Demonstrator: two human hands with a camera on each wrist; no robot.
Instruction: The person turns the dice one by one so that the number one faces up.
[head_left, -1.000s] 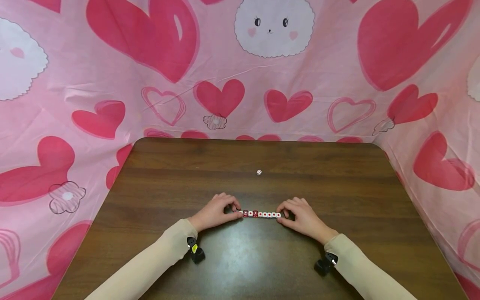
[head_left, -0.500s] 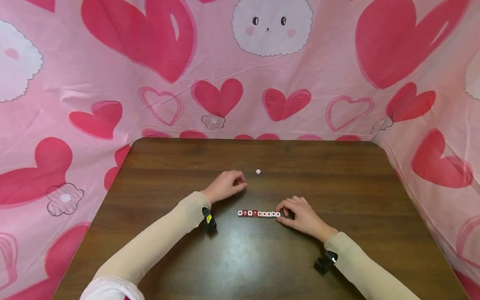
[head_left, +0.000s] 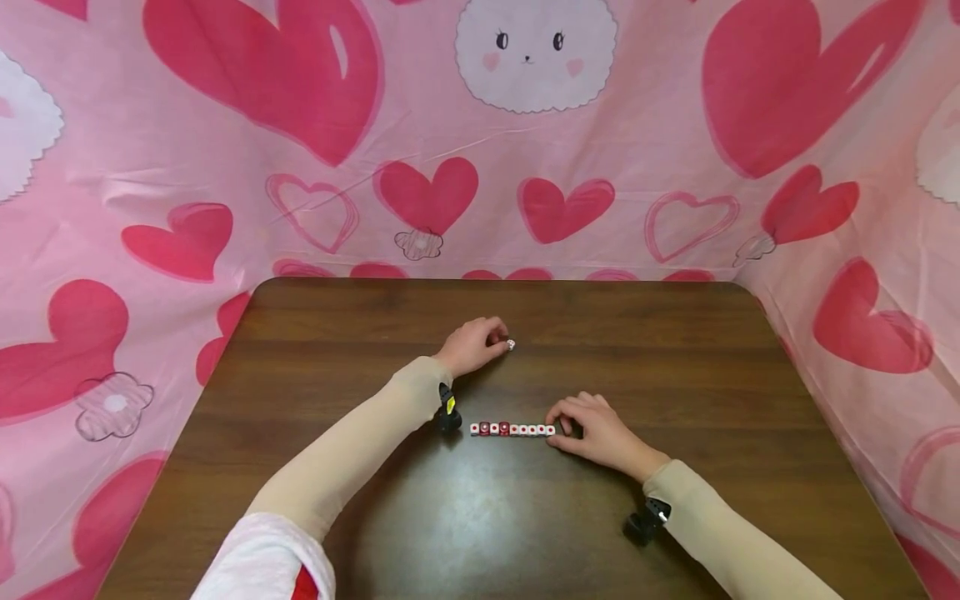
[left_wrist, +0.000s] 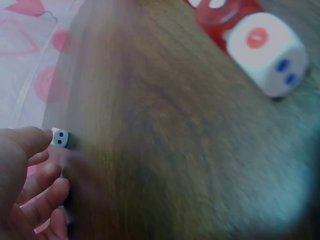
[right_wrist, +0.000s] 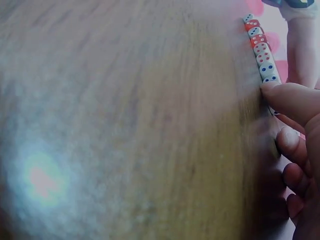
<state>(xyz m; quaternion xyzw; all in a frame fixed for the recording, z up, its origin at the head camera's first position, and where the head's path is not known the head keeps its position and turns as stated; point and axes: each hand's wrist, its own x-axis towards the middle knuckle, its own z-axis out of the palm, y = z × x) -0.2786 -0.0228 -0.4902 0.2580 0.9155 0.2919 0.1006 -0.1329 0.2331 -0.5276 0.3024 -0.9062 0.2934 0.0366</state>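
Note:
A row of white and red dice (head_left: pixel 504 429) lies across the table in the head view, white dice with red single pips up and two red dice among the left ones. My right hand (head_left: pixel 600 433) pinches the white die at the row's right end, thumb in front and index finger behind. Farther back, my left hand (head_left: pixel 474 346) has thumb and index finger at a lone white die (head_left: pixel 511 344), which is partly covered by the fingertips. The left wrist view shows this white die (left_wrist: pixel 60 137) with two blue pips, against the thumb and touching the table.
The brown wooden table (head_left: pixel 675 358) has rounded far corners. Pink cloth with hearts (head_left: pixel 566 208) hangs behind it and at both sides. Black wrist cameras (head_left: pixel 448 410) sit on both sleeves; the left one hangs close to the row's left end.
My left hand has let go of the row's left end and moved back and right to the lone white die. The right hand has stayed at the row's right end.

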